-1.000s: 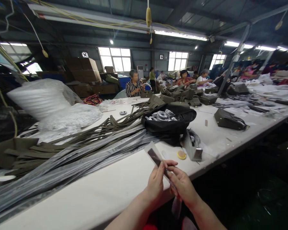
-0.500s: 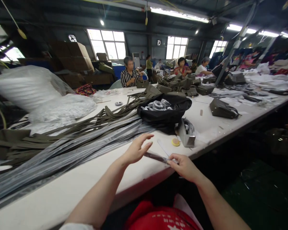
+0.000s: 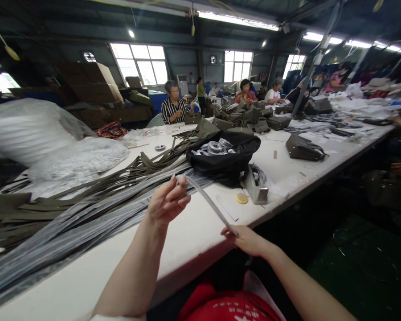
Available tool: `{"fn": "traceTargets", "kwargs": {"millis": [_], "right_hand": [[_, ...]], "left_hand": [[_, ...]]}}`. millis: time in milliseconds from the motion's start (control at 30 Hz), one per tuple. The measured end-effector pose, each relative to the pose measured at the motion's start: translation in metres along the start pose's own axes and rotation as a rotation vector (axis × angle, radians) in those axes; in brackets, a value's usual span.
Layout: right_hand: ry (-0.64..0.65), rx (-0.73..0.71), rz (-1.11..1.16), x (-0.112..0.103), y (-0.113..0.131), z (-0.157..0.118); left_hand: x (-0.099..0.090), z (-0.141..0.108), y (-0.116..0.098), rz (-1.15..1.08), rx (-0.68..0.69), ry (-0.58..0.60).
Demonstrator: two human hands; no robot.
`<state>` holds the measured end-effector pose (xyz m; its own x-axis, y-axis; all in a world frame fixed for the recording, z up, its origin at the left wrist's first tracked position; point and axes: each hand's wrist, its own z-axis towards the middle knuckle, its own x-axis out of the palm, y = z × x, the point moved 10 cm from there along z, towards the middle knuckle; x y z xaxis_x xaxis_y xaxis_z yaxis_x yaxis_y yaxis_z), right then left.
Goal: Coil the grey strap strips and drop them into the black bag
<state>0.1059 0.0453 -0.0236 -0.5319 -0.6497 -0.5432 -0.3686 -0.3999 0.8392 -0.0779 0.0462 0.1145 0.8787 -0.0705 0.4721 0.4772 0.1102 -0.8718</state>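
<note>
A narrow pale-grey strip [image 3: 210, 201] runs between my two hands above the white table [image 3: 183, 232]. My left hand [image 3: 169, 200] is raised and pinches its upper end between thumb and fingers. Lower down and to the right, my right hand [image 3: 242, 238] grips the other end near the table's front edge. Just beyond the strip lie a flat white strip [image 3: 226, 207], a yellow-rimmed disc [image 3: 242, 198] and a metal tape dispenser [image 3: 256, 187]. Behind them stands a black cloth bag [image 3: 220, 162] holding several silvery-white rolls [image 3: 215, 148].
Plastic-wrapped strips [image 3: 76, 227] and dark olive straps [image 3: 120, 176] stretch across the table's left side. Large white plastic sacks [image 3: 40, 133] are piled beyond. A dark bag [image 3: 304, 147] sits at the right. Co-workers, including a person in stripes [image 3: 173, 107], are at the far side.
My left hand has gone from open to pinching the strip's end and has moved left and up. The strip now spans both hands. My right hand has shifted slightly down and left.
</note>
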Motion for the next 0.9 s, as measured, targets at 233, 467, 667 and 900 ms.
{"fn": "traceTargets", "kwargs": {"millis": [233, 467, 667, 900], "right_hand": [[0.024, -0.141, 0.446, -0.010, 0.056, -0.023], [-0.418, 0.052, 0.400, -0.115, -0.008, -0.005], [-0.346, -0.183, 0.012, -0.064, 0.034, 0.009], [0.338, -0.058, 0.422, 0.077, 0.055, 0.006]], "left_hand": [[0.001, 0.017, 0.017, 1.019, 0.384, -0.017], [0.045, -0.032, 0.103, 1.072, 0.005, 0.340], [0.066, -0.038, 0.109, 0.329, -0.214, 0.205], [0.025, -0.033, 0.028, 0.671, 0.485, -0.314]]}}
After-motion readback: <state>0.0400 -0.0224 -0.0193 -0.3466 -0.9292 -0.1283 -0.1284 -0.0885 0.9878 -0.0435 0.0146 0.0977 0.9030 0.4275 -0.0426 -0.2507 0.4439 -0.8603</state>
